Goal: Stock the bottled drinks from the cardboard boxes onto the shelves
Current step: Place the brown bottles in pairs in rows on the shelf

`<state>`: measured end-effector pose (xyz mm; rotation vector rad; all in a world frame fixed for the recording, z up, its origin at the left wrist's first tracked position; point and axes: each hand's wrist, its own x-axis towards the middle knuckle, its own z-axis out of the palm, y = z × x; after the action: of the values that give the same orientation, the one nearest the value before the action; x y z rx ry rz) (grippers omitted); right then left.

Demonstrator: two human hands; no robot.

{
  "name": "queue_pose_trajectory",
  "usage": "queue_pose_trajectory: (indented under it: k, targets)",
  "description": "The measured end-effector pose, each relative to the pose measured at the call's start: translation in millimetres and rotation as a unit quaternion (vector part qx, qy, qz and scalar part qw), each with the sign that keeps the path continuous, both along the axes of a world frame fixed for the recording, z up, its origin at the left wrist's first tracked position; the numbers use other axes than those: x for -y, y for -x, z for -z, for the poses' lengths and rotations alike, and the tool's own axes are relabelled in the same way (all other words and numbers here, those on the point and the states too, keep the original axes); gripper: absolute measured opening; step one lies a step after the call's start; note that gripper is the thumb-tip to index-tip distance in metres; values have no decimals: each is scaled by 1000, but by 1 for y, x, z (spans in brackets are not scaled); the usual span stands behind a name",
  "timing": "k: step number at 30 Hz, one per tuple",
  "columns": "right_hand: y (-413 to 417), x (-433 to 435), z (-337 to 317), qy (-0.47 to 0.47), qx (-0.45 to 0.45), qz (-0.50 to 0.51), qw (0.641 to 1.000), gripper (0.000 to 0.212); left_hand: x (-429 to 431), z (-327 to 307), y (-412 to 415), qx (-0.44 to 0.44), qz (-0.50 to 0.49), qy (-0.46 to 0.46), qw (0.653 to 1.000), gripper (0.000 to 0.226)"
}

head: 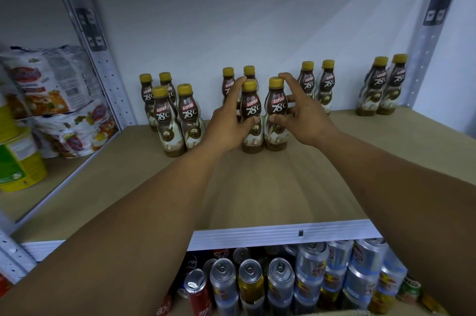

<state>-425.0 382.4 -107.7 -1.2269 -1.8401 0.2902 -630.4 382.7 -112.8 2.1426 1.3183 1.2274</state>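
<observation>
On the shelf (257, 187), my left hand (226, 123) clasped one bottle (252, 109), my right hand (305, 116) its neighbour (276, 107). Upright, label-forward release seemed best

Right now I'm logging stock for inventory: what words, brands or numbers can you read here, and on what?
"KOPIKO": red band on the bottle labels, clearest on the centre-left bottle and centre-right bottle.
"78°C": white figures just below it on the same labels.
white packs: red logo, too blurred to read.
cans on the shelf below: print too blurred.
yellow tin: label unreadable.
</observation>
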Motion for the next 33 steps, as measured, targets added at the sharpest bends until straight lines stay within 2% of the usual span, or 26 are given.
queue_pose_trajectory:
  k: [33]
  targets:
    - [1, -3, 1, 7, -7, 4, 1000, 92, -10, -1, 1, -1, 17, 9, 1000, 92]
